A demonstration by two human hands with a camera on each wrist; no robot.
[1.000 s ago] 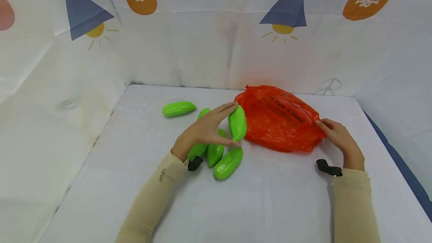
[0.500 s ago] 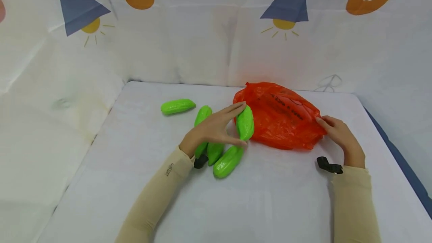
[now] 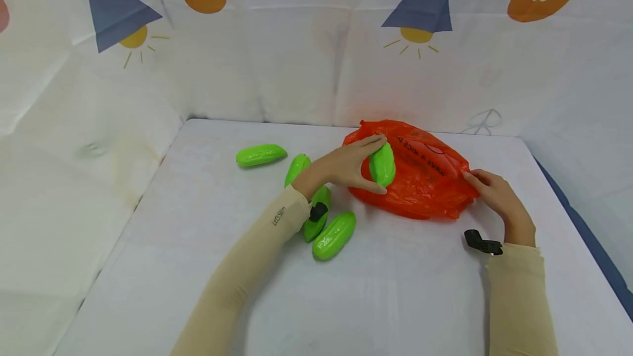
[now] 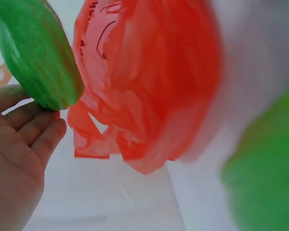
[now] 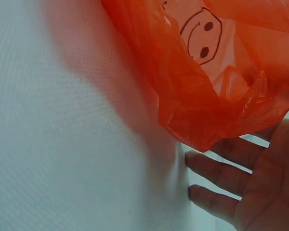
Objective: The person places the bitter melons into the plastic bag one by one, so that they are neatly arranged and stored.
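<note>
My left hand (image 3: 341, 168) grips a shiny green cucumber-like vegetable (image 3: 383, 165) between thumb and fingers. It overlaps the left part of a crumpled red plastic bag (image 3: 420, 188). The left wrist view has this vegetable (image 4: 41, 55) lifted, with the bag (image 4: 149, 77) close by; I cannot tell whether they touch. At the bag's right end, my right hand (image 3: 499, 199) pinches the plastic between thumb and fingers. Seen from the right wrist, the lower fingers (image 5: 214, 199) stay off the bag (image 5: 197, 103), which bears a printed face.
Similar green vegetables lie on the white table (image 3: 395, 290): one (image 3: 333, 237) in front, one (image 3: 314, 227) partly behind the left wrist, one (image 3: 298, 168) behind the forearm and one (image 3: 260, 155) farther left. A white printed cloth (image 3: 296, 70) hangs along the back edge.
My left hand has carried the green vegetable rightward from beside the other vegetables to over the red bag's left part. The right hand keeps its hold on the bag. The view has shifted slightly.
</note>
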